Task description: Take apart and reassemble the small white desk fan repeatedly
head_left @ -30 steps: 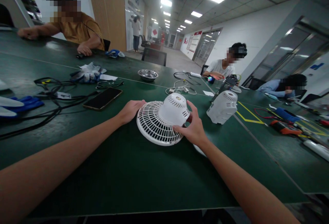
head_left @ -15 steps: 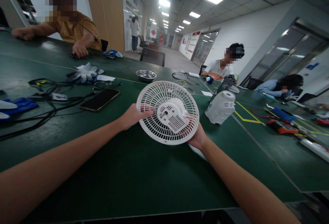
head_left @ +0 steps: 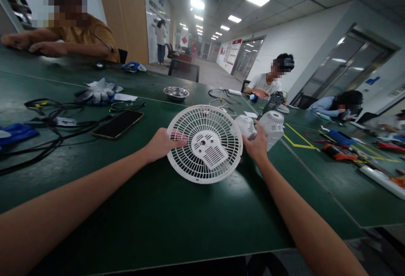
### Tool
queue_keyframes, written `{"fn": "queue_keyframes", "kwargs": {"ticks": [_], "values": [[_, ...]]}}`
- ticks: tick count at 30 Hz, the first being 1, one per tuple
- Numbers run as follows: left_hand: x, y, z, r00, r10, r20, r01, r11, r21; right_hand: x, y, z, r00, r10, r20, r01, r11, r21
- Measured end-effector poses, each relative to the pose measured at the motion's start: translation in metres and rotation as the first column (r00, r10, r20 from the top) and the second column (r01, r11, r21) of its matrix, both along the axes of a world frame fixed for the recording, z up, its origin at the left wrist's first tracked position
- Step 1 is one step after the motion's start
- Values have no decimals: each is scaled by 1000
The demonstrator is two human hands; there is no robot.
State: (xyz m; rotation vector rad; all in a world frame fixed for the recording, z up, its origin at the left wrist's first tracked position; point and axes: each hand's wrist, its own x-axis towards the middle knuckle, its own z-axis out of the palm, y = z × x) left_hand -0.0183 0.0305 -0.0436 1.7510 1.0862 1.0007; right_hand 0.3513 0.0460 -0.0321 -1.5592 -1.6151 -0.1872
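Near the middle of the view, my left hand (head_left: 160, 144) grips the left rim of a round white fan grille (head_left: 209, 150), thumb in front and fingers behind. The grille is tilted up, and its vented centre plate with a small hole faces me. To its right, my right hand (head_left: 257, 144) is closed around a rounded white motor housing (head_left: 245, 125) with slots in it. Part of that housing is hidden behind the fingers and the grille's edge. Just behind my right hand stands a white fan base (head_left: 272, 126) on the green table (head_left: 152, 221).
A phone (head_left: 118, 124), black cables (head_left: 60, 134) and gloves (head_left: 98, 91) lie to the left. A metal bowl (head_left: 176, 93) stands beyond the grille. On the right are a multimeter (head_left: 340, 152) and yellow tape marks (head_left: 299, 143). Other people sit around the table.
My right hand has moved from behind the grille out to its right side, bringing the motor housing with it. The shaft no longer shows through the centre hole. My left hand still holds the rim.
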Motion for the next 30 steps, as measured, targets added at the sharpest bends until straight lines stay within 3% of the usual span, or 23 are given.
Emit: {"fn": "queue_keyframes", "kwargs": {"ticks": [4, 10, 14, 16, 18, 21, 25, 30], "values": [[-7, 8, -4, 995, 85, 47, -82, 995, -48, 15, 8, -9, 985, -115, 130, 124, 990, -65], [-18, 19, -8, 982, 175, 78, -167, 981, -102, 17, 12, -14, 983, -89, 159, 108, 987, -116], [-19, 23, -11, 988, 130, 85, -121, 986, -111, 28, 11, 2, 984, -87, 157, 69, 991, 115], [-19, 24, -12, 988, 135, 71, -126, 986, -111, 37, 8, 11, 976, -184, 115, 147, 951, 271], [-18, 24, -12, 988, 142, 66, -133, 983, -128, 47, 8, 14, 953, -302, 23, 275, 896, 348], [-19, 23, -12, 988, 138, 67, -126, 979, -157, 64, 14, 6, 922, -357, -151, 385, 887, 254], [-20, 23, -11, 989, 135, 54, -126, 982, -142, 85, 27, -15, 893, -308, -328, 354, 931, 87], [-19, 22, -10, 989, 129, 70, -116, 979, -165, 96, 34, -27, 816, -397, -419, 395, 914, -97]]}}
